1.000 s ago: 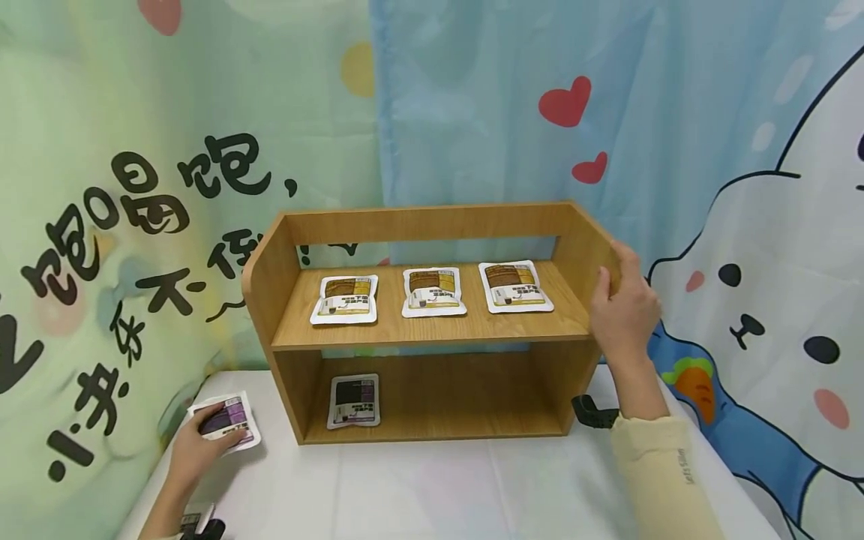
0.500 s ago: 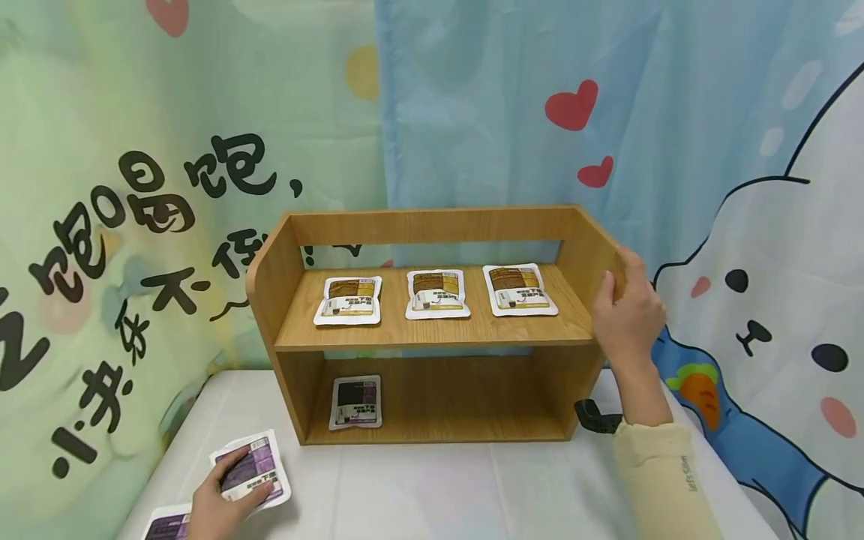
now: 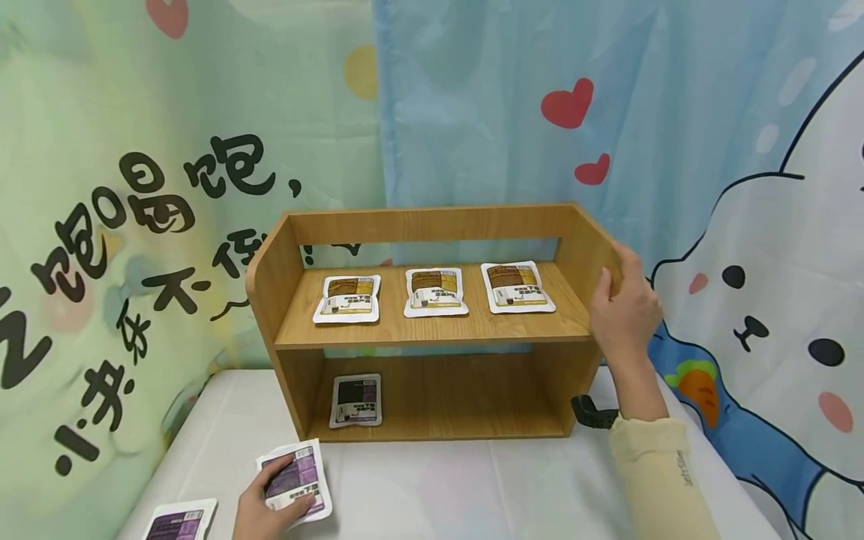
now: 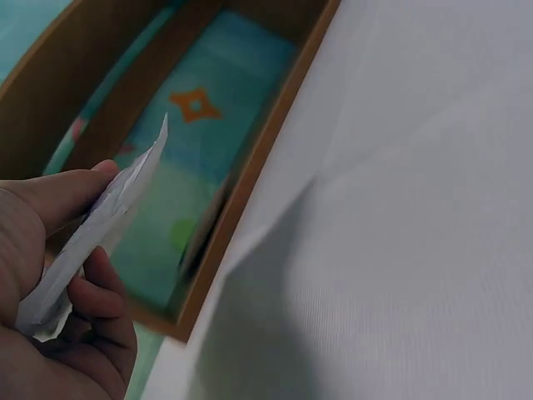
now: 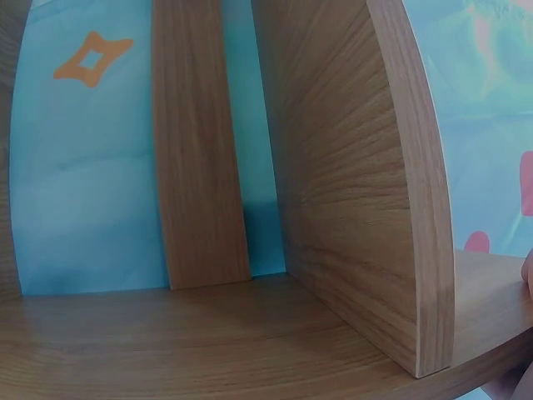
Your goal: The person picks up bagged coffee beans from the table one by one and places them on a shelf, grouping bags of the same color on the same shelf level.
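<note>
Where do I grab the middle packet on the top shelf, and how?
Probably pinch that packet by its left and right edges, coming from the open front of the shelf: it looks thin, with a gap on each side, and a wooden bar crosses behind.

Before the rack [image 3: 432, 224], the held packet [image 3: 305, 474] is right of another packet [image 3: 177, 525] on the table [image 3: 439, 491], with three packets [image 3: 436, 292] on the upper shelf [image 3: 392, 322], one packet [image 3: 355, 400] below left.
</note>
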`<state>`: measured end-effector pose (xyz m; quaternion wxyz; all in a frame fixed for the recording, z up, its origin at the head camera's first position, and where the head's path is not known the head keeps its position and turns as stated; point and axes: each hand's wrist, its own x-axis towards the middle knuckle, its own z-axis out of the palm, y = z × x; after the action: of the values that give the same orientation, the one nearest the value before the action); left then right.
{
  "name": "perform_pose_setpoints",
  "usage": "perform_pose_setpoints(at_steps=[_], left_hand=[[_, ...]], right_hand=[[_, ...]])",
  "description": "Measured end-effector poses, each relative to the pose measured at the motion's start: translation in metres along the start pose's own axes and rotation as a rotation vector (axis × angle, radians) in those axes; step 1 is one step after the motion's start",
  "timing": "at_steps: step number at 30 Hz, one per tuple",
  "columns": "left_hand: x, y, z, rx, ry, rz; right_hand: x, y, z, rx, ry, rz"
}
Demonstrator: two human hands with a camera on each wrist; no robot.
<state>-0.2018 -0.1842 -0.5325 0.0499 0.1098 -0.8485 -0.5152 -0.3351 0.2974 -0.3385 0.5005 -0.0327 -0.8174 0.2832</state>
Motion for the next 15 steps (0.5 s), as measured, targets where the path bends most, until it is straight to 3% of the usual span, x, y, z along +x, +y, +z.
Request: perform_pose_setpoints(at_steps=[3, 9, 15], left_hand=[[0.005, 0.009, 0.016, -0.067, -0.012, 0.039], [0.016, 0.026, 0.05, -0.165, -0.047, 0.191], [0.027, 0.04, 0.083, -0.252, -0.121, 0.229]], right_hand=[[0.002, 0.0, 0.001, 0.007, 0.005, -0.009], [0.004, 0.0, 0.002, 0.005, 0.004, -0.008], [0.002, 0.0, 0.0, 0.003, -0.011, 0.0]])
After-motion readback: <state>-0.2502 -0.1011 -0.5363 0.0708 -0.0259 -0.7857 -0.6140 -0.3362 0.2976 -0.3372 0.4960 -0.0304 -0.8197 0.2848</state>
